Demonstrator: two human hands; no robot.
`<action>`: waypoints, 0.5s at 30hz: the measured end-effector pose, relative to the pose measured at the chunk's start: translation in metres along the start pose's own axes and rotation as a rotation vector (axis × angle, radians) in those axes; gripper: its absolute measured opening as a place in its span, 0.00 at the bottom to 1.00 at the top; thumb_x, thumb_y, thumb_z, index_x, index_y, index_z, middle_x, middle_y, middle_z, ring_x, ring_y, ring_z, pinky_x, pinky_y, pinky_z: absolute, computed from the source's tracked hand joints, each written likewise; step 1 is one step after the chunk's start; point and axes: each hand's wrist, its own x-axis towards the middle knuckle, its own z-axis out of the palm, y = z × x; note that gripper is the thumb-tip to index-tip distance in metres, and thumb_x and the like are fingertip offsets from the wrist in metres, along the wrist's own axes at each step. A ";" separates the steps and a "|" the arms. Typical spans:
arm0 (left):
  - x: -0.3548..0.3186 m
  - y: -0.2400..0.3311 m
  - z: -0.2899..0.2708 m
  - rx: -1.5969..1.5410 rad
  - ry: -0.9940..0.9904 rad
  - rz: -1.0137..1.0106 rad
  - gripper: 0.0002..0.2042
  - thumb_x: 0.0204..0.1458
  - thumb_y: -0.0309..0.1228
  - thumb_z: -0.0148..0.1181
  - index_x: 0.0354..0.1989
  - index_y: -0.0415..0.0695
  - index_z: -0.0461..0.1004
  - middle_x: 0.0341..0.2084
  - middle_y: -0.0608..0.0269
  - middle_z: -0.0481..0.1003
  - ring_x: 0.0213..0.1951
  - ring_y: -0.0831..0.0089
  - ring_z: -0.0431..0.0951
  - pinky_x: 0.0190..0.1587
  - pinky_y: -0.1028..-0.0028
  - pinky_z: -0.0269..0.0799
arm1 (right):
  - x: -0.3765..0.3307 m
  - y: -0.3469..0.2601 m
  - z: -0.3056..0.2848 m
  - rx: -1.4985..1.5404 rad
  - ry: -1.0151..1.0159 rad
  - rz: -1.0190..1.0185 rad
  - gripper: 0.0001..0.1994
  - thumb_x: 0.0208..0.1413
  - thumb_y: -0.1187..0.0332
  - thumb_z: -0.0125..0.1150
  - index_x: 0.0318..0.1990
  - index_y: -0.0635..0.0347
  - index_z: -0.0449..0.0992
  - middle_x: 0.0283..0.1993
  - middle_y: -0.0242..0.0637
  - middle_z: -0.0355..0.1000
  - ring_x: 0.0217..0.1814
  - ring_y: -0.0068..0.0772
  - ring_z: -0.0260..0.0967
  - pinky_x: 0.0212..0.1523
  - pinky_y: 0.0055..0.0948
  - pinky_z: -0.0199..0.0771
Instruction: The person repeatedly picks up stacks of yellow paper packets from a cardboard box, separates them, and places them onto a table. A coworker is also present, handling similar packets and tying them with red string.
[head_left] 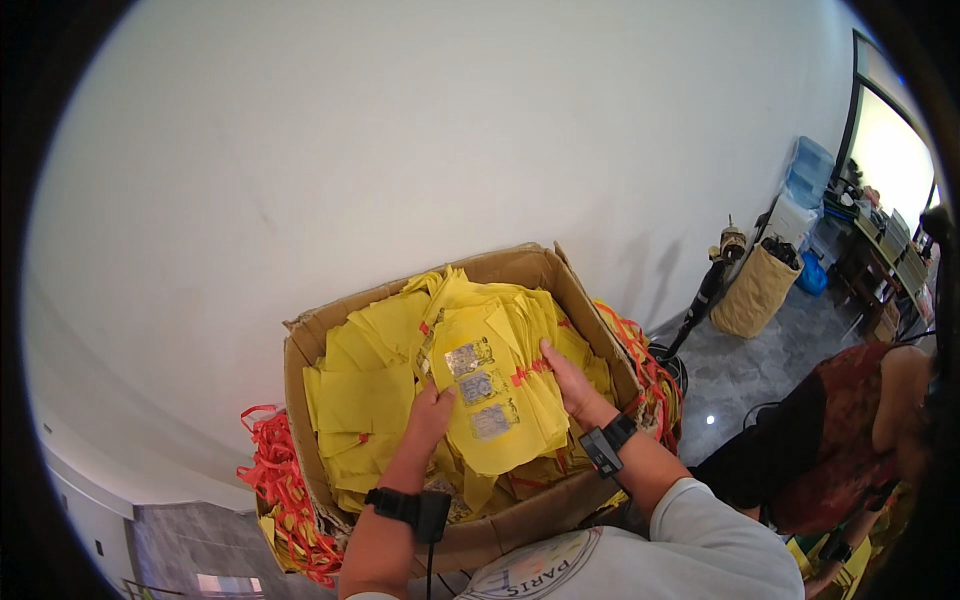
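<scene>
A bundle of yellow paper sheets (535, 428) is held up over an open cardboard box (300, 420). Three silver foil squares with dark print run down the top sheet, and a red strip shows at the bundle's right side. My left hand (430, 414) pinches the bundle's left edge, thumb on top. Along the right edge, my right hand (568, 382) grips it; some of its fingers are hidden behind the paper. Beneath and around lie many loose yellow sheets (365, 400), which fill the box. Both my wrists wear black straps with small devices.
Tangled red ribbons (275, 460) hang outside the box at the left, and more red and yellow strips (640, 350) lie at its right. A white wall (450, 130) rises behind. Rightward are a black stand (705, 300), a brown sack (757, 290), a water dispenser (795, 215) and another person (840, 430).
</scene>
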 end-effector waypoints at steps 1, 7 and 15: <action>0.003 -0.005 0.002 -0.017 0.020 0.023 0.18 0.57 0.27 0.46 0.56 0.36 0.61 0.47 0.61 0.70 0.45 0.75 0.69 0.47 0.74 0.65 | 0.000 -0.001 -0.002 -0.035 0.046 0.027 0.26 0.61 0.51 0.45 0.57 0.64 0.63 0.53 0.42 0.69 0.50 0.32 0.70 0.50 0.32 0.73; 0.013 -0.015 0.017 -0.106 0.098 0.118 0.22 0.58 0.27 0.47 0.60 0.38 0.54 0.48 0.60 0.68 0.46 0.73 0.69 0.50 0.74 0.64 | 0.006 -0.002 -0.009 -0.147 0.065 0.121 0.28 0.61 0.48 0.43 0.59 0.62 0.60 0.56 0.40 0.66 0.52 0.30 0.69 0.51 0.32 0.71; 0.003 0.016 0.027 0.034 0.139 0.028 0.31 0.52 0.28 0.58 0.61 0.35 0.49 0.51 0.55 0.65 0.48 0.68 0.69 0.49 0.70 0.67 | 0.009 0.000 -0.017 -0.121 -0.108 0.184 0.31 0.60 0.45 0.42 0.61 0.61 0.59 0.58 0.39 0.65 0.54 0.29 0.67 0.52 0.30 0.70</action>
